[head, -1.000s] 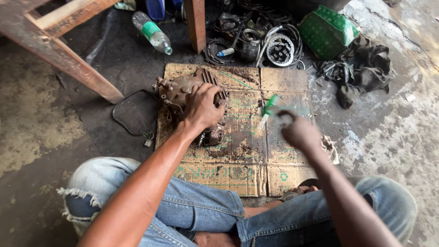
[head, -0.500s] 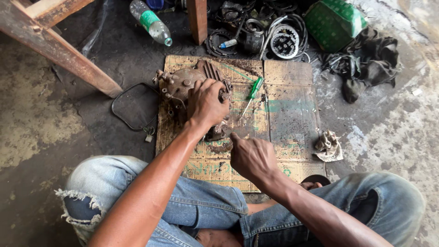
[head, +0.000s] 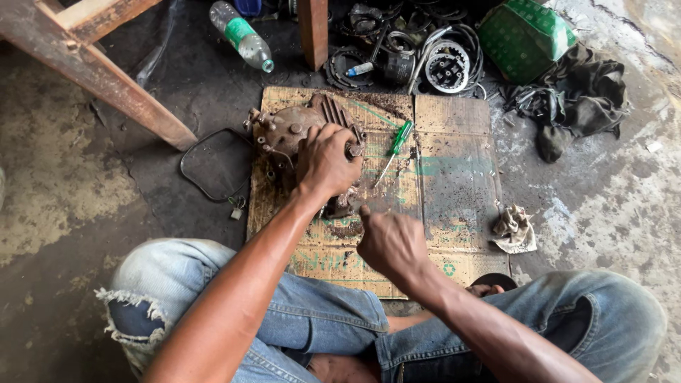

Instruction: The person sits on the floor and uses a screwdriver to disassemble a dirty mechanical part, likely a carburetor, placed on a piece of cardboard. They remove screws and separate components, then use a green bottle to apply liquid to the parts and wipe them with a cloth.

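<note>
A rusty finned engine casting (head: 294,135) lies on a flattened sheet of cardboard (head: 454,177) on the floor, between the person's knees. The left hand (head: 326,162) clamps down over its near edge, fingers wrapped onto the metal. It looks heavy, rigid and greasy, best held by its ribbed body or bolt lugs. The right hand (head: 390,242) is curled near its lower end; whether it pinches something cannot be told. A green-handled screwdriver (head: 394,145) lies just beside. The casting's underside is hidden.
</note>
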